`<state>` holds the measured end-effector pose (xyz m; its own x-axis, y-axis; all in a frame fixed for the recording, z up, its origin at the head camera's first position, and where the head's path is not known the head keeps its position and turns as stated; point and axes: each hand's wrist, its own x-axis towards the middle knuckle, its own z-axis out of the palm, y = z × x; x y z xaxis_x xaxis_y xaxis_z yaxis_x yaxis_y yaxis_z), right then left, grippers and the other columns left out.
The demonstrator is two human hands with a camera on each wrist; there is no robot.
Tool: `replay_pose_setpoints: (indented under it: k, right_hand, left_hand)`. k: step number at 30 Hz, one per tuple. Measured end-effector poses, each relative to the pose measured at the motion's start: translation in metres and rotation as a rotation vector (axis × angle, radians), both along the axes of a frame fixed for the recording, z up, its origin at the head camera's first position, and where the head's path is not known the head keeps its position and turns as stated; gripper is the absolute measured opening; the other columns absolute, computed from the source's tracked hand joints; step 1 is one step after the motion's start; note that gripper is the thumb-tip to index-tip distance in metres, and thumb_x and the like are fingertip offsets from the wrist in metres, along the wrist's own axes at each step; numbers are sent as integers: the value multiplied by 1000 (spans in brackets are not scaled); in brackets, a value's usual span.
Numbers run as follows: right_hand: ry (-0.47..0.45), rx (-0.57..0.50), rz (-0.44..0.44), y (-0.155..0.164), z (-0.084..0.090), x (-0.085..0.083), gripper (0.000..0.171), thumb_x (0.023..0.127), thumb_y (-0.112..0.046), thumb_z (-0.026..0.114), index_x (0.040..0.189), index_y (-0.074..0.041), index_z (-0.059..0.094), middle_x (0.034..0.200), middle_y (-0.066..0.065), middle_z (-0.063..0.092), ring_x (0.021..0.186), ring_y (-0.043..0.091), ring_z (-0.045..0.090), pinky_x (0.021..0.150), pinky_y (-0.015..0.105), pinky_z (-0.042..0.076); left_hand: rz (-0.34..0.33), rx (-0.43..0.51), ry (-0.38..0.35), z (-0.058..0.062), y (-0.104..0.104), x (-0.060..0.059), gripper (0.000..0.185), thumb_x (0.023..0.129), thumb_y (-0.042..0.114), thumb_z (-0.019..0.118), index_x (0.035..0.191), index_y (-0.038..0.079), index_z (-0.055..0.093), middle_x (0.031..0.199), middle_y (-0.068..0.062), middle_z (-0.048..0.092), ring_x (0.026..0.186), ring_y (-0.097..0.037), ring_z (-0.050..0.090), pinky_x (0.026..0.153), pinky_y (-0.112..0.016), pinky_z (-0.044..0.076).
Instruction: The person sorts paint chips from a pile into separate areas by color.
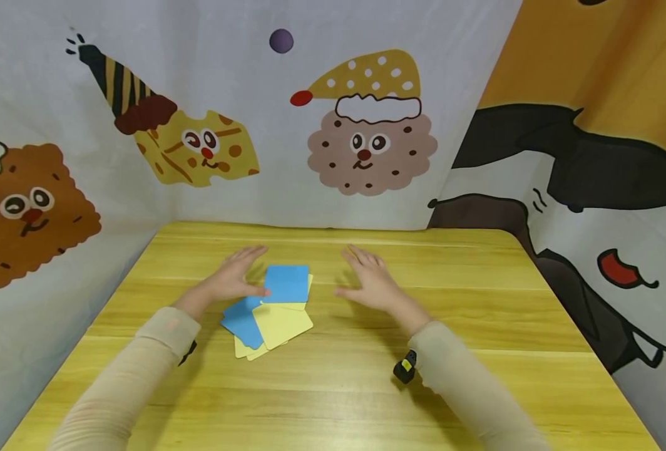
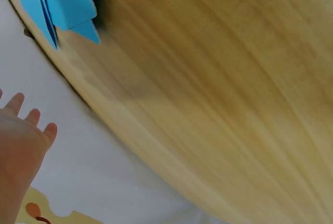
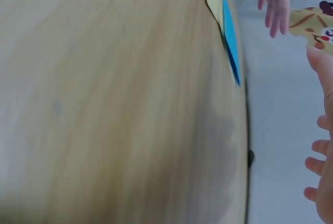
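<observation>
I saw from far the left hand spread wide, with cards near its right side; the right hand, also wide, was apart from them.

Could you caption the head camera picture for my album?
A left hand and a right hand flank overlapping blue and yellow cards on a wood-grain table, before a cartoon-printed cloth.

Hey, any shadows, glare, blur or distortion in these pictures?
Head view: the cards look fairly crisp, with soft shadows and a pale glare on the tabletop; left wrist view: the tabletop's edge bows, probably lens distortion, and the wood grain is soft; right wrist view: the wood is blurred, with a dim shadow near the edge.
</observation>
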<state>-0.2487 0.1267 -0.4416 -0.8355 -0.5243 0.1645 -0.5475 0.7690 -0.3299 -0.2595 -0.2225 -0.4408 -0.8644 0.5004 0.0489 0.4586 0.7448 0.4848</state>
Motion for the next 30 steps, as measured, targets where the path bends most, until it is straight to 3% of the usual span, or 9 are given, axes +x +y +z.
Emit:
replay_pose_setpoints:
  k: [9,19,30]
  right_hand:
    - [-115,-37,36,-30,-23,-10,96,83,-58,66,154,-15,18,158,10,14,141,34,17,110,57,12]
    - [-214,-67,68,-54,-46,-21,105,78,-63,67,155,-13,17,158,12,15,143,29,14,111,54,10]
    - [-256,-28,57,-70,-53,-26,109,73,-68,68,154,-13,20,158,12,15,143,28,13,112,49,9]
  left_hand:
    - [31,54,-74,-17,2,-7,110,71,46,82,153,8,19,156,-16,19,140,-41,13,106,-65,9]
    - [52,76,-104,-33,4,-13,114,66,48,85,152,5,23,154,-19,21,140,-41,14,106,-65,11]
    - [27,22,-112,-39,8,-18,117,63,55,83,151,5,24,154,-18,22,139,-42,16,105,-66,14]
